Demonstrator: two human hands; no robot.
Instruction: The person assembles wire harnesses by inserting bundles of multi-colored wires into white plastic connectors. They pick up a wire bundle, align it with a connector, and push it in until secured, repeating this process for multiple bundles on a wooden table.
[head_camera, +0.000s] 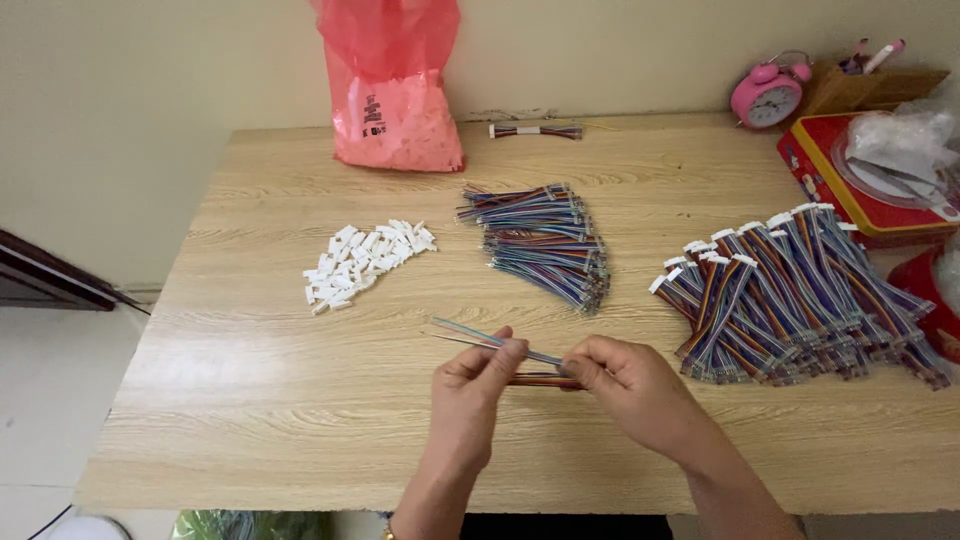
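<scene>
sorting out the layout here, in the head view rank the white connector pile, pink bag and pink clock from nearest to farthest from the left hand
1. White connector pile: up and to the left of the left hand, mid-table.
2. Pink bag: farther back, at the table's far edge by the wall.
3. Pink clock: far right corner, across the table.

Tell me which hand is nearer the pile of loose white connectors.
Left. The left hand sits below and right of the white connectors; the right hand is farther right, closer to the finished wire bundles.
</scene>
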